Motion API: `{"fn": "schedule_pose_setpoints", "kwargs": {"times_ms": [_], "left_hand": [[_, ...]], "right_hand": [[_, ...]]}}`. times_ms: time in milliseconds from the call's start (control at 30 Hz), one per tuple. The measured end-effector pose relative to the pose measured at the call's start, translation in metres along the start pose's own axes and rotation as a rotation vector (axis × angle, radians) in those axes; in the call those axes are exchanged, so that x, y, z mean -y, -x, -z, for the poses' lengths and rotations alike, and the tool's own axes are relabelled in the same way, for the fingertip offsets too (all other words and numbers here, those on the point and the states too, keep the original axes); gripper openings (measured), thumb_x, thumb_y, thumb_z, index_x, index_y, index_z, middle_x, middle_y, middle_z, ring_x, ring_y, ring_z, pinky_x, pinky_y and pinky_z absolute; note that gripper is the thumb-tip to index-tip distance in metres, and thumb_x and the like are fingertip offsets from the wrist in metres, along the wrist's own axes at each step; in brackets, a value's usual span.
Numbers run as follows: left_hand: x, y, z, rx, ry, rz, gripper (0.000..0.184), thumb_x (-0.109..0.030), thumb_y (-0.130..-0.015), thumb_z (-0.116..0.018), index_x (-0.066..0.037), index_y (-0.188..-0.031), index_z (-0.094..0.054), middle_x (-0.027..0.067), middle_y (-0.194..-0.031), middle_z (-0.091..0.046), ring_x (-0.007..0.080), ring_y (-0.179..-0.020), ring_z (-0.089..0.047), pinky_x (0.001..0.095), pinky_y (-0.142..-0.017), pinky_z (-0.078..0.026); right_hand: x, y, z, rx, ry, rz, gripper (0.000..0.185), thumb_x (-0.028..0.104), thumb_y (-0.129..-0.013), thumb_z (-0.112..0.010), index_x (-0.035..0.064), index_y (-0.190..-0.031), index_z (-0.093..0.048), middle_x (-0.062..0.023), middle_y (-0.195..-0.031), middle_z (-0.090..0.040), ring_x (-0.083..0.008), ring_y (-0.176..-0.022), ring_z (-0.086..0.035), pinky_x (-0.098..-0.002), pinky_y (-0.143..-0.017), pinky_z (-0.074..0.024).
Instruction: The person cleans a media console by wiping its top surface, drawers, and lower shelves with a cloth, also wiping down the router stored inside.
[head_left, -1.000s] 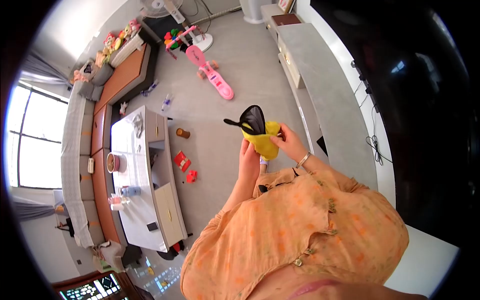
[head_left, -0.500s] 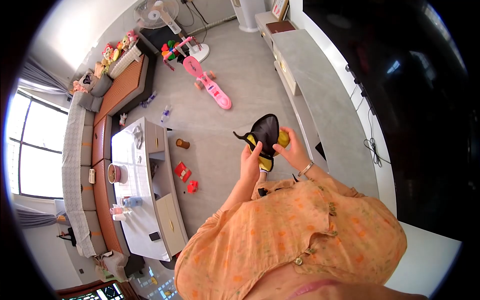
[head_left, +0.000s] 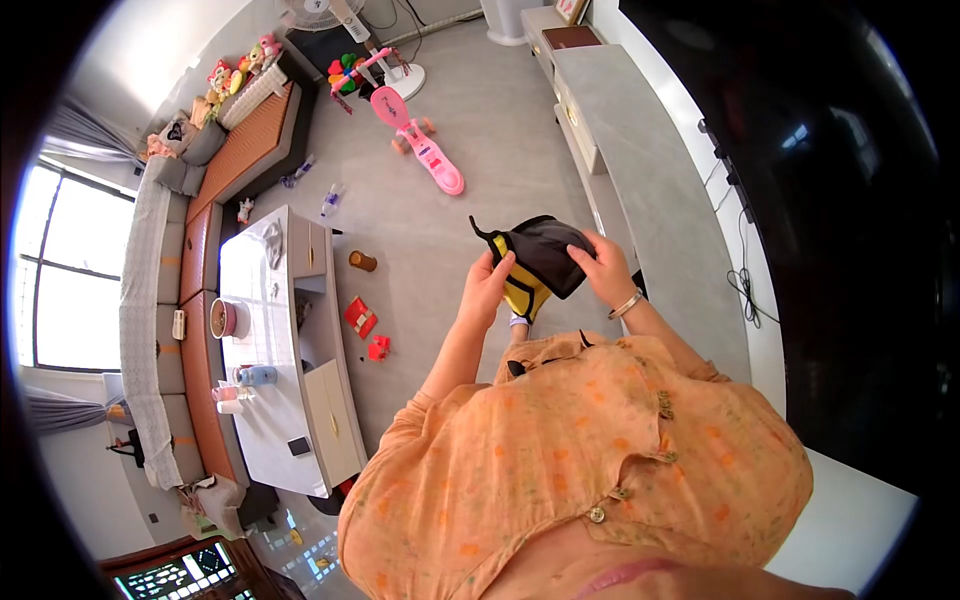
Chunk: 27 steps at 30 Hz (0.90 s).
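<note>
In front of my body I hold a black-and-yellow cloth item [head_left: 545,258] with dark edging and a thin strap at its upper left. It looks like a soft pouch or cover, but its exact kind is unclear. My left hand [head_left: 487,287] pinches the yellow side, thumb on top. On the other side, my right hand [head_left: 606,268] grips the black panel near its edge. The cloth stretches between both hands above the grey floor, and the fingers beneath it are hidden.
Ahead on the floor stands a pink scooter [head_left: 437,165] near a fan [head_left: 405,80]. A brown cylinder [head_left: 362,261], a red packet [head_left: 360,317] and bottles lie by the white coffee table [head_left: 275,335]. A low grey cabinet [head_left: 640,130] runs along the right.
The cloth item has turned and spread out sideways, with its black panel now over to the right. My right hand has shifted from a yellow part to the black panel.
</note>
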<state>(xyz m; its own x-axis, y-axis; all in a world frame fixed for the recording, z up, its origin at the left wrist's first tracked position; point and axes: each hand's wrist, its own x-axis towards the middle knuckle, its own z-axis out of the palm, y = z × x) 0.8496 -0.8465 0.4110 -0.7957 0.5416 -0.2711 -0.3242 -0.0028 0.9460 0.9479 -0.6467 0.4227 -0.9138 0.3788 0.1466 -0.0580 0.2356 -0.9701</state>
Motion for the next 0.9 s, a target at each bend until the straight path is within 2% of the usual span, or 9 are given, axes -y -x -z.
{"fn": "schedule_pose_setpoints", "kwargs": {"times_ms": [67, 133, 200, 367, 433, 467, 633, 733, 900], "left_hand": [[0.005, -0.003, 0.003, -0.025, -0.095, 0.027, 0.025, -0.021, -0.098, -0.056, -0.003, -0.115, -0.060, -0.0003, -0.099, -0.066, 0.0086, -0.088, -0.059, 0.0249, -0.078, -0.046], [0.008, -0.007, 0.004, -0.046, -0.132, -0.137, 0.022, -0.022, -0.096, -0.060, -0.002, -0.103, -0.062, -0.0015, -0.071, -0.058, 0.0046, -0.052, -0.047, 0.0220, -0.041, -0.037], [0.004, -0.010, 0.006, -0.055, -0.159, -0.150, 0.021, -0.021, -0.095, -0.060, -0.001, -0.103, -0.062, -0.0014, -0.070, -0.056, 0.0051, -0.049, -0.046, 0.0225, -0.039, -0.037], [0.019, -0.038, 0.021, -0.101, -0.394, -0.375, 0.018, -0.015, -0.093, -0.060, 0.001, -0.100, -0.063, -0.0008, -0.068, -0.055, 0.0082, -0.058, -0.052, 0.0275, -0.053, -0.045], [0.006, -0.033, 0.013, -0.125, -0.397, -0.344, 0.017, -0.014, -0.094, -0.059, 0.002, -0.099, -0.062, 0.0001, -0.070, -0.057, 0.0085, -0.063, -0.054, 0.0277, -0.059, -0.046], [-0.003, -0.030, 0.008, -0.140, -0.404, -0.325, 0.017, -0.013, -0.094, -0.058, 0.003, -0.098, -0.062, 0.0011, -0.072, -0.059, 0.0089, -0.068, -0.056, 0.0280, -0.064, -0.047], [-0.003, -0.026, 0.013, -0.175, -0.415, -0.303, 0.021, -0.013, -0.097, -0.055, 0.001, -0.110, -0.063, 0.0003, -0.092, -0.067, 0.0082, -0.089, -0.058, 0.0256, -0.081, -0.047], [0.012, -0.027, 0.023, -0.217, 0.051, -0.191, 0.020, -0.014, -0.096, -0.054, -0.002, -0.110, -0.063, 0.0037, -0.104, -0.067, 0.0153, -0.096, -0.064, 0.0318, -0.087, -0.050], [0.027, -0.012, 0.039, -0.121, 0.215, -0.080, 0.026, -0.018, -0.093, -0.056, 0.000, -0.111, -0.063, 0.0047, -0.103, -0.067, 0.0158, -0.098, -0.063, 0.0328, -0.093, -0.046]], "right_hand": [[-0.003, 0.000, 0.007, 0.020, -0.024, -0.020, 0.027, 0.023, -0.092, -0.061, -0.0024, -0.100, -0.063, -0.0145, -0.079, -0.065, -0.0174, -0.072, -0.059, -0.0313, -0.068, -0.0471], [-0.003, -0.001, 0.011, 0.013, -0.016, -0.014, 0.028, 0.023, -0.092, -0.061, -0.0033, -0.100, -0.063, -0.0136, -0.077, -0.065, -0.0175, -0.070, -0.058, -0.0311, -0.066, -0.0469], [-0.003, -0.003, 0.010, -0.047, -0.028, 0.035, 0.029, 0.021, -0.091, -0.061, -0.0061, -0.102, -0.062, -0.0125, -0.073, -0.064, -0.0160, -0.065, -0.056, -0.0309, -0.063, -0.0461], [0.006, -0.013, 0.022, -0.086, 0.055, 0.046, 0.028, 0.017, -0.091, -0.061, -0.0072, -0.105, -0.062, -0.0101, -0.077, -0.066, -0.0107, -0.070, -0.056, -0.0287, -0.064, -0.0468], [0.009, -0.015, 0.021, -0.069, -0.217, 0.056, 0.026, 0.016, -0.093, -0.058, -0.0058, -0.106, -0.063, -0.0052, -0.086, -0.068, -0.0092, -0.074, -0.057, -0.0267, -0.064, -0.0475], [0.009, -0.013, 0.027, 0.021, -0.313, -0.107, 0.026, 0.017, -0.096, -0.056, -0.0024, -0.111, -0.063, -0.0020, -0.095, -0.067, -0.0085, -0.081, -0.059, -0.0259, -0.066, -0.0502], [0.018, -0.012, 0.026, -0.049, -0.641, -0.286, 0.028, 0.022, -0.099, -0.053, 0.0035, -0.119, -0.059, -0.0023, -0.103, -0.066, -0.0114, -0.089, -0.065, -0.0298, -0.071, -0.0551], [0.013, -0.014, 0.032, -0.140, -0.778, -0.304, 0.032, 0.025, -0.100, -0.052, 0.0059, -0.125, -0.055, -0.0029, -0.109, -0.066, -0.0145, -0.092, -0.066, -0.0327, -0.073, -0.0566], [0.005, -0.015, 0.037, -0.274, -0.955, -0.228, 0.041, 0.032, -0.101, -0.048, 0.0073, -0.134, -0.047, -0.0096, -0.130, -0.056, -0.0238, -0.116, -0.057, -0.0420, -0.095, -0.0497]]}}
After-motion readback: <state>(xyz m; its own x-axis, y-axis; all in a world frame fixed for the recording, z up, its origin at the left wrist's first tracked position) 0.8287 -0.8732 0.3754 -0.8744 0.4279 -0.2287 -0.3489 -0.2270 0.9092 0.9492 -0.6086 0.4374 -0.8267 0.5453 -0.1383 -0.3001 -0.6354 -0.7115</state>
